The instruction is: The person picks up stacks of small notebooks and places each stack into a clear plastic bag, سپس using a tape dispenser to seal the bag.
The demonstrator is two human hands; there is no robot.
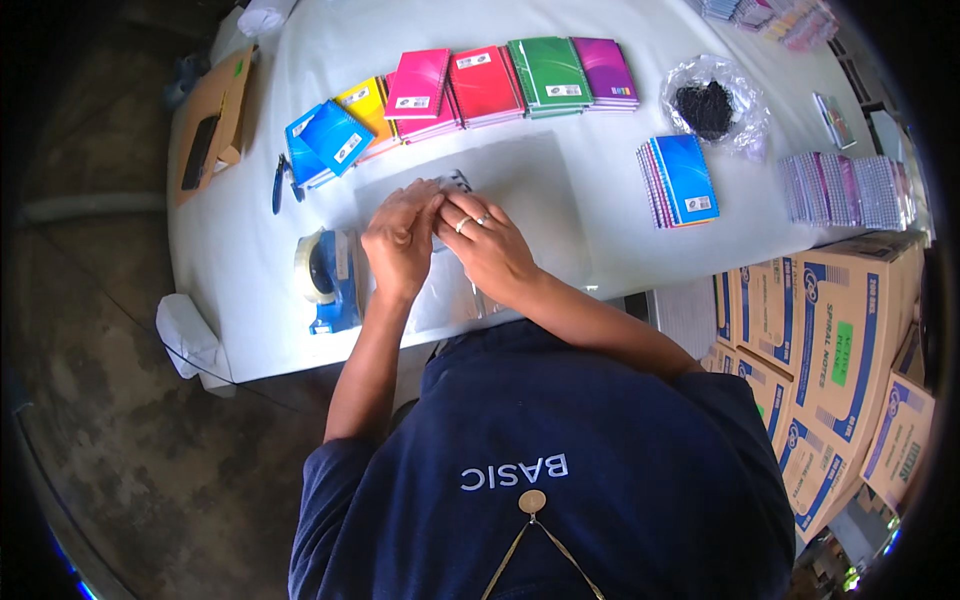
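My left hand [400, 238] and my right hand [490, 245] meet over the middle of the near table, fingers bent and pressed together. Between and beyond the fingertips shows a small black-and-white striped piece [456, 181]; most of it is hidden, so I cannot make out what it is. Under the hands lies a clear plastic sheet [540, 200], with more shiny plastic [440, 295] near my body. To the left of my left hand stands a blue tape dispenser [338, 285] with a roll of tape.
Stacks of spiral notebooks, blue [338, 135], yellow [365, 105], pink [418, 82], red [487, 80], green [550, 72] and purple [605, 70], form an arc behind. Rightward are another notebook stack [685, 180] and a bag of black pieces [706, 108]. Cutters [280, 185] lie left; cartons [830, 340] stand right.
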